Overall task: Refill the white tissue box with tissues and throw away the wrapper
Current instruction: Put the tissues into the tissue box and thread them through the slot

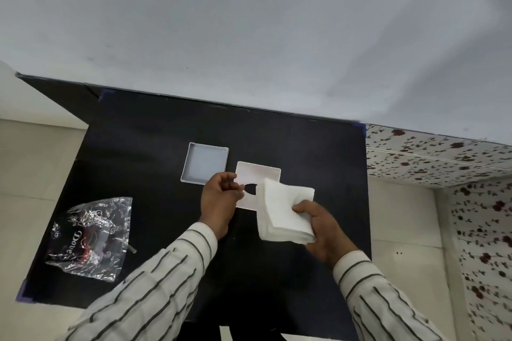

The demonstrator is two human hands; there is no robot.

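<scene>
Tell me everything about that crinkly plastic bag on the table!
The plastic wrapper is clear, shiny and crumpled, with dark print and white lettering that reads "Dove". It looks empty and lies flat on the black table, near the left front corner. Neither hand touches it, and it sits well apart from the open white box.

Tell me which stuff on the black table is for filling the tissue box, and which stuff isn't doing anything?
For the job:
- open box base
- box lid with the slot
- stack of tissues, held in the right hand
- clear wrapper, to be thrown away

Just there:
- flowered cloth beside the table
</scene>
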